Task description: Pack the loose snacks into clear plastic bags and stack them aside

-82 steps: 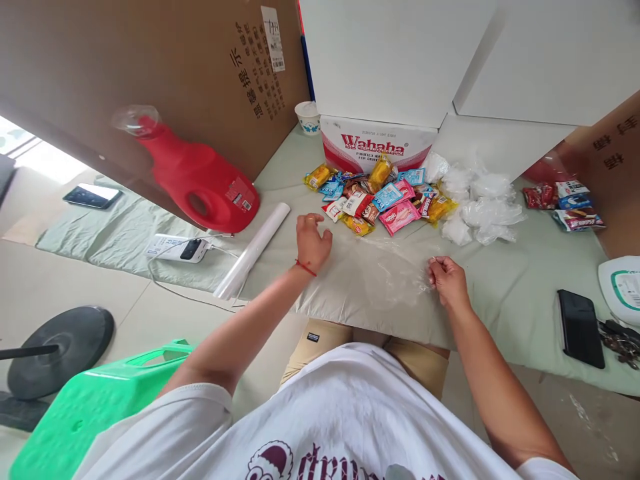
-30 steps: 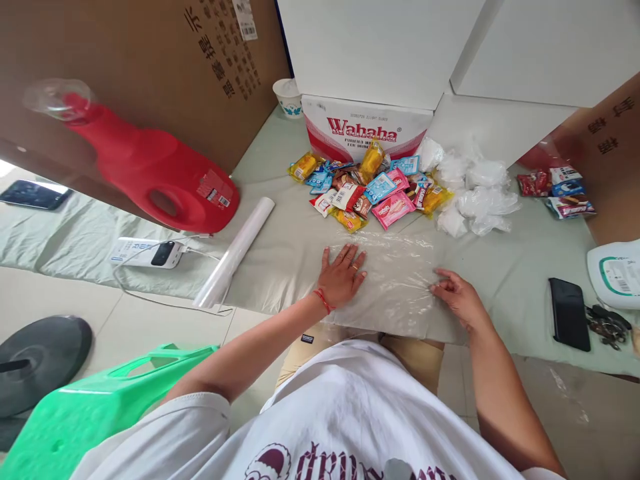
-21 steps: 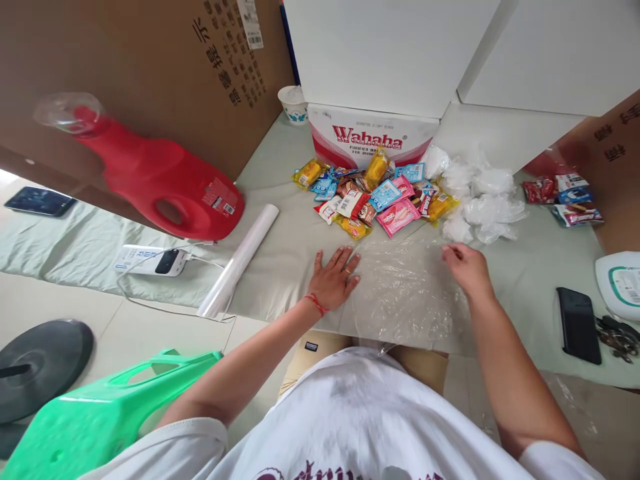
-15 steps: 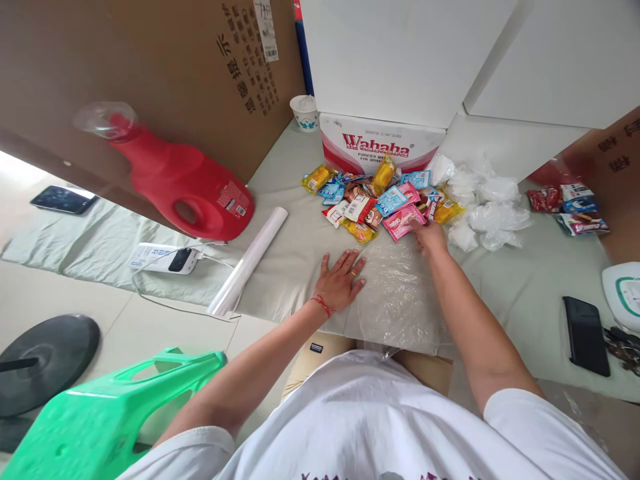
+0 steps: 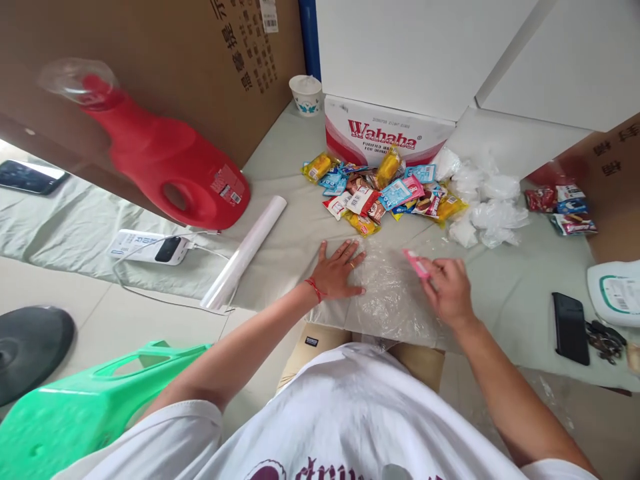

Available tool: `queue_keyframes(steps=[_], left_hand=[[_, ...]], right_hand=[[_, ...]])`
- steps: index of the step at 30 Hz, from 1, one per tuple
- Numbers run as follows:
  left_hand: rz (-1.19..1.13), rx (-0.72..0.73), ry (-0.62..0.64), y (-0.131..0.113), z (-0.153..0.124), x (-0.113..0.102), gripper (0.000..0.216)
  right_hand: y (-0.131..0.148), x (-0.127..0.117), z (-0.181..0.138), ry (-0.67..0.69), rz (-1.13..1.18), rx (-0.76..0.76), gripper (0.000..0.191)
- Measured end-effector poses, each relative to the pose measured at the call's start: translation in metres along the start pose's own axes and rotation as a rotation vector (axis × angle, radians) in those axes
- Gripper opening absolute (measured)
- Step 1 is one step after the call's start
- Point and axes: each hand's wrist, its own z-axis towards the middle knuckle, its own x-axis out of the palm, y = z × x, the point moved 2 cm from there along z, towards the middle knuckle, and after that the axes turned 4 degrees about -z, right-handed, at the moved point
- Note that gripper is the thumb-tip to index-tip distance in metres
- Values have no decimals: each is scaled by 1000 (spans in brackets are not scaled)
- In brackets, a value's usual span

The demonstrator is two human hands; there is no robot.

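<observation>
My left hand [image 5: 339, 270] lies flat with fingers spread on the left edge of a clear plastic sheet [image 5: 395, 297] spread on the pale green cloth. My right hand [image 5: 447, 290] is closed on a pink snack packet [image 5: 416, 263], held just above the sheet's right part. A pile of small coloured snack packets [image 5: 383, 193] lies beyond the sheet, in front of a red-and-white Wahaha box [image 5: 385, 137].
A roll of clear film [image 5: 247, 250] and a red jug [image 5: 165, 163] lie to the left, with a power bank [image 5: 150, 247]. Crumpled white bags [image 5: 483, 207] sit right of the pile. A black phone [image 5: 570, 327], keys and more packets [image 5: 563, 207] are at the right. A green stool [image 5: 85, 407] stands at the lower left.
My right hand let go of the sheet's right edge, reached to the snack pile, took the pink packet and drew it back over the sheet. My left hand stayed flat on the sheet.
</observation>
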Motion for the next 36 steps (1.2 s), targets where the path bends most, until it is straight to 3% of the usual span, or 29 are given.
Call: queue_keyframes(steps=[5, 8, 12, 17, 21, 26, 29, 31, 34, 36], left_hand=[[-7, 8, 32, 7, 2, 0, 98], [-8, 19, 22, 7, 2, 2, 98], [4, 6, 40, 7, 2, 0, 100], [3, -18, 115, 7, 3, -5, 113], [1, -19, 137, 8, 3, -7, 119], [-18, -25, 154, 8, 2, -9, 119], [-21, -19, 158, 8, 2, -10, 118], [-22, -21, 154, 8, 2, -10, 118], [-29, -41, 156, 8, 3, -10, 117], [-36, -48, 163, 7, 3, -11, 116]], right_hand=[[10, 32, -25, 304, -121, -225, 44], [0, 32, -20, 410, -48, -295, 67], [-12, 30, 3, 470, -71, -297, 75], [-9, 26, 20, 505, -143, -298, 63], [-1, 12, 12, 409, -168, -282, 64], [-4, 24, -3, 505, -90, -263, 63], [-19, 36, 16, 542, 126, -177, 64], [-33, 44, 49, 487, 316, -1, 56], [-53, 60, 115, 205, 470, 375, 48], [-57, 72, 157, 16, 521, 476, 59]])
